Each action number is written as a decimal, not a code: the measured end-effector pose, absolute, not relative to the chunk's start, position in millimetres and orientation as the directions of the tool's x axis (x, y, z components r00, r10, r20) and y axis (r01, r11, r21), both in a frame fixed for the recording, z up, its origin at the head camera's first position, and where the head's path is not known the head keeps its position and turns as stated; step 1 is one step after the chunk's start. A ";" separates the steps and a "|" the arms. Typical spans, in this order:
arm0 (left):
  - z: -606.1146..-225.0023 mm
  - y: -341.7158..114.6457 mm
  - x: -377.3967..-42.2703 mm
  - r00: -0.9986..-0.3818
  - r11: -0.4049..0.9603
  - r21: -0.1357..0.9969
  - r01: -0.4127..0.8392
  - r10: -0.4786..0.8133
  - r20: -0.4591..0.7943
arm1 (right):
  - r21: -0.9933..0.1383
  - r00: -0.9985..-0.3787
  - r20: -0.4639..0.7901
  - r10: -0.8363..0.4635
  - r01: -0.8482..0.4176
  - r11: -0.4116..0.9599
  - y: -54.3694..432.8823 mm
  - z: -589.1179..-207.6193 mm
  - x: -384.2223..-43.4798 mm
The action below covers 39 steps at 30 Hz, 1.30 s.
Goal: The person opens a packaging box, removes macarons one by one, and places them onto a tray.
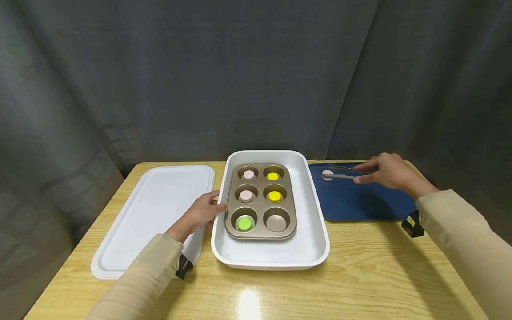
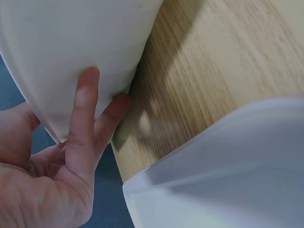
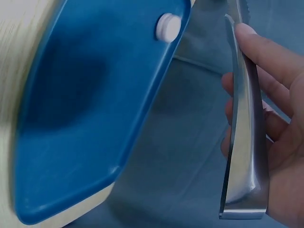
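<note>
My right hand (image 1: 390, 173) holds metal tongs (image 3: 247, 156) over the blue tray (image 1: 360, 200). Their tips are apart at a pale pink round piece (image 1: 327, 172) in the head view; whether they touch it I cannot tell. In the right wrist view that piece (image 3: 168, 27) lies near the tray's edge. My left hand (image 1: 202, 210) grips the left wall of a white basin (image 1: 308, 240), thumb at the rim and fingers against the outer side (image 2: 85, 90). Inside the basin, a bronze muffin pan (image 1: 261, 218) carries pink pieces (image 1: 246, 196), yellow pieces (image 1: 274, 196) and a green piece (image 1: 244, 223). Its front right cup (image 1: 276, 223) is bare.
A white tray (image 1: 160, 213) lies left of the basin, partly under my left forearm. Everything stands on a wooden table (image 1: 360, 266). Behind its far edge hangs a dark grey curtain (image 1: 256, 80).
</note>
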<state>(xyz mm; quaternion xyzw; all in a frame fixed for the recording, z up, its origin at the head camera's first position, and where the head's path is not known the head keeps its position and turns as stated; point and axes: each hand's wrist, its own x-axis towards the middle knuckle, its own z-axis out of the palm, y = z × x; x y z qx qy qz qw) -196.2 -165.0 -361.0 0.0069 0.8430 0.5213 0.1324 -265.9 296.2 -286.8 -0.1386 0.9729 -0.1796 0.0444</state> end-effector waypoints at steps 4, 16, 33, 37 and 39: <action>-360.8 -166.1 -195.7 -0.965 0.457 0.881 -0.121 0.153 -0.212 | -0.348 -0.943 -0.024 -0.331 -0.302 0.887 280.8 -280.1 -260.1; -362.4 -167.3 -197.0 -0.965 0.447 0.886 -0.126 0.153 -0.214 | -0.394 -0.887 0.013 -0.462 -0.429 0.813 225.1 -275.0 -251.7; -363.1 -166.8 -197.8 -0.963 0.440 0.887 -0.139 0.150 -0.225 | -0.365 -0.856 -0.069 -0.512 -0.456 0.812 163.1 -292.2 -263.7; -363.3 -167.6 -197.9 -0.964 0.435 0.891 -0.128 0.158 -0.216 | -0.336 -0.866 -0.086 -0.492 -0.439 0.833 157.5 -293.0 -265.9; -363.4 -168.0 -198.0 -0.964 0.431 0.894 -0.123 0.163 -0.211 | -0.318 -0.865 -0.091 -0.494 -0.445 0.837 155.3 -293.4 -266.5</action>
